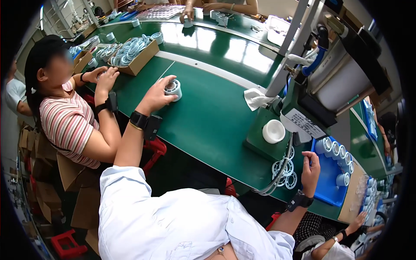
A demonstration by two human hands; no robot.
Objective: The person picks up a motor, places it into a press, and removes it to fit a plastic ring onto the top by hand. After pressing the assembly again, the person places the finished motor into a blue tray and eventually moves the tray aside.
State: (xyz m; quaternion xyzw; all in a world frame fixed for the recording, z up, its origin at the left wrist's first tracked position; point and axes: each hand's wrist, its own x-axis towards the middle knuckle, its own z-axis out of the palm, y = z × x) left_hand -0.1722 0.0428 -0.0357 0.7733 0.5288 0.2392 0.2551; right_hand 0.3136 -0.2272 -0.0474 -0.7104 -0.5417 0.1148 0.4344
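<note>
My left hand [157, 96] reaches out over the green table and holds a light-blue and white cylindrical spool [173, 90] by its side, with its round opening facing up. My right hand [310, 173] is raised at the near edge on the right, fingers bent a little and apart, nothing seen in it. It hovers between several loose light-blue flange rings [284, 173] and a blue tray [324, 187]. Several similar spools [333, 147] stand in that tray. A round white holder [274, 131] sits on the green base of a press.
The press [342, 73], with its cylinder and hoses, towers at the right. A white cloth [255, 99] lies beside its post. At left, a co-worker [71, 112] sits near a cardboard box [145, 56] of light-blue rings. Another person's hand [187, 15] works across the table.
</note>
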